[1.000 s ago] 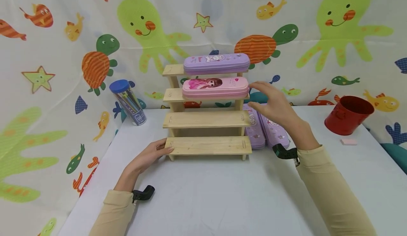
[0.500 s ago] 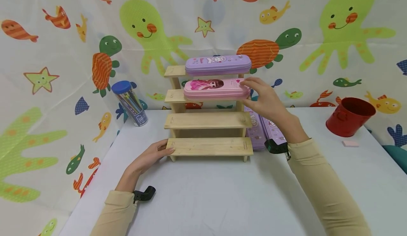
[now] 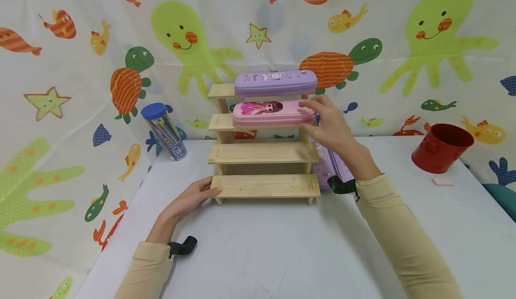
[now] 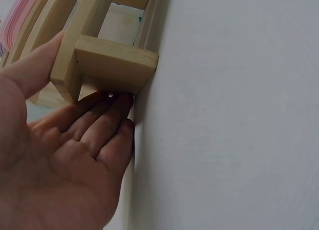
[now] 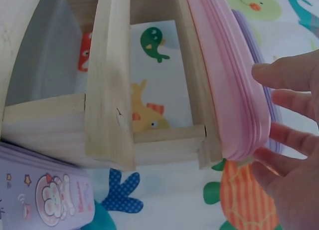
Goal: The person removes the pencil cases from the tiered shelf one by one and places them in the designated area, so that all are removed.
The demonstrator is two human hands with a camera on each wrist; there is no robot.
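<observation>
A pink pencil case (image 3: 274, 113) with a doll picture lies on the third step of a wooden four-tier stand (image 3: 264, 185). On the top step lies a purple pencil case (image 3: 276, 82). My right hand (image 3: 334, 126) is at the pink case's right end, its index finger over the lid and thumb by the front edge. In the right wrist view, those fingers (image 5: 294, 135) are spread around the end of the case rather than wrapped tightly. My left hand (image 3: 189, 200) grips the left end of the lowest step, thumb on top, fingers (image 4: 107, 130) below it.
More purple pencil cases (image 3: 322, 169) stand against the stand's right side, partly behind my right arm. A blue-lidded tub of pens (image 3: 165, 131) is at the left. Farther right are a red bucket (image 3: 441, 149) and a pink eraser (image 3: 442, 181). A sea-animal curtain hangs behind.
My right hand has moved left from beside the pink pencil case until its fingers are over the case's right end. The case and the left hand keep their places.
</observation>
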